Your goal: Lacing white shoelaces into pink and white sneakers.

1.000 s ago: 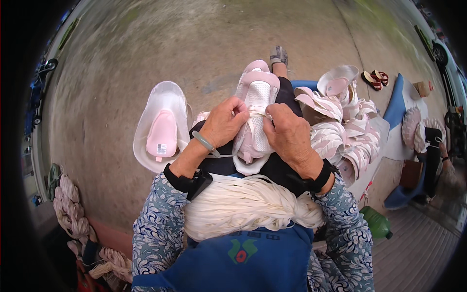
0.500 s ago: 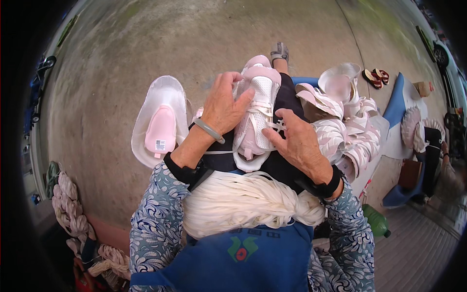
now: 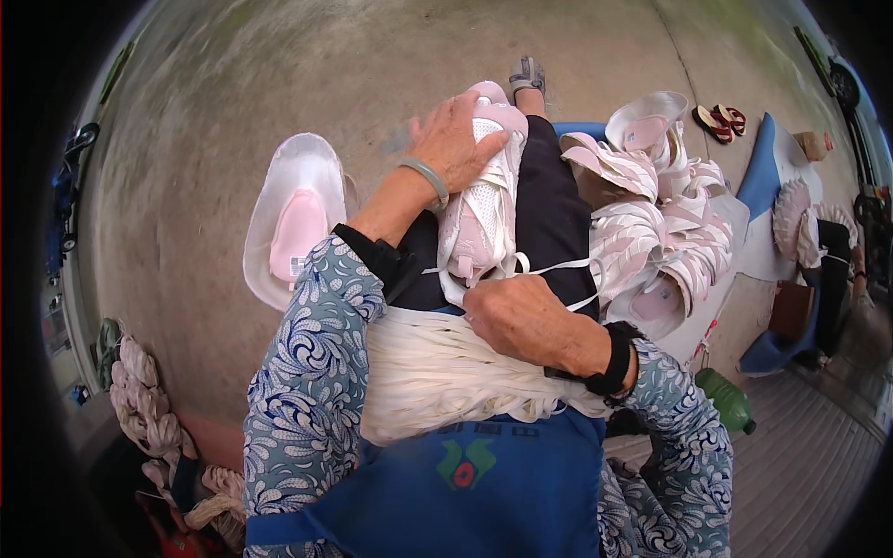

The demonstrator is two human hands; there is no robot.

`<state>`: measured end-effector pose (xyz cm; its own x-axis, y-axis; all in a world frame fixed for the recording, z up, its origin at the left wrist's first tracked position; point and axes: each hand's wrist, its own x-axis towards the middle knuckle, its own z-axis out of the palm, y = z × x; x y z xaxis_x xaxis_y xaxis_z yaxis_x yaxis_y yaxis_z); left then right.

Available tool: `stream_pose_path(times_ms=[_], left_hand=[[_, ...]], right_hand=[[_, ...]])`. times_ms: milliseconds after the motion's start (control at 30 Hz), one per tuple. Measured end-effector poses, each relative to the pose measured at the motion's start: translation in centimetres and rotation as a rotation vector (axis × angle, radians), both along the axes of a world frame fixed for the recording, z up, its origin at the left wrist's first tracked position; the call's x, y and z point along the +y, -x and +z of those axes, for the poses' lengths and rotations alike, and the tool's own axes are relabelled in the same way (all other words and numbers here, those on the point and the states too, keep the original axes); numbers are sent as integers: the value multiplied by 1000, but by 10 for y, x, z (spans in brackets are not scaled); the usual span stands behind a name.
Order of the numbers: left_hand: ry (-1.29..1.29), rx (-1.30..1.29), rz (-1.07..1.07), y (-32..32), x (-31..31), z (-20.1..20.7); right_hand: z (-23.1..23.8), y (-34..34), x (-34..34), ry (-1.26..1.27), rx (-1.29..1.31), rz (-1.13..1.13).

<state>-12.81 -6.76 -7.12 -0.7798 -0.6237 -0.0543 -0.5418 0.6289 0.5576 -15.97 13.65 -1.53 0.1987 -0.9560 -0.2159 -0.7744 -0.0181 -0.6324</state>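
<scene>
A pink and white shoe upper (image 3: 481, 200) lies lengthwise over my lap, its front pointing away and white lace crossing its middle. My left hand (image 3: 456, 144) grips the far half from the left side, thumb on top and fingers curled over the side. At the near end, my right hand (image 3: 526, 321) is closed, its fingertips pressed together by the upper's white rim; exactly what they pinch is hidden. A loose white shoelace (image 3: 581, 265) loops out above the right hand. Below lies a thick bundle of white laces (image 3: 446, 372) over my blue apron (image 3: 400, 502).
Left of my lap is another white and pink upper (image 3: 302, 223). Several more uppers (image 3: 642, 232) are heaped at the right. Beyond are sandals (image 3: 719, 124), a green bottle (image 3: 726, 400) and a seated person's dark-clothed leg (image 3: 831, 288). Strung uppers (image 3: 144, 400) lie lower left.
My left hand has come down onto the far part of the upper. My right hand has moved from its right side to the near end and closed. A lace now loops out to the right.
</scene>
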Motion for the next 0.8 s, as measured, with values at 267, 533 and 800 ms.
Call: stream_pose_path(times_ms=[267, 533, 800], left_hand=[[-160, 101, -2, -13, -3, 3], [-382, 234, 91, -16, 1, 9], [-333, 130, 30, -26, 2, 11]], right_hand=[[37, 46, -12, 58, -7, -592], [12, 37, -11, 159, -115, -590], [21, 39, -22, 40, 160, -274]])
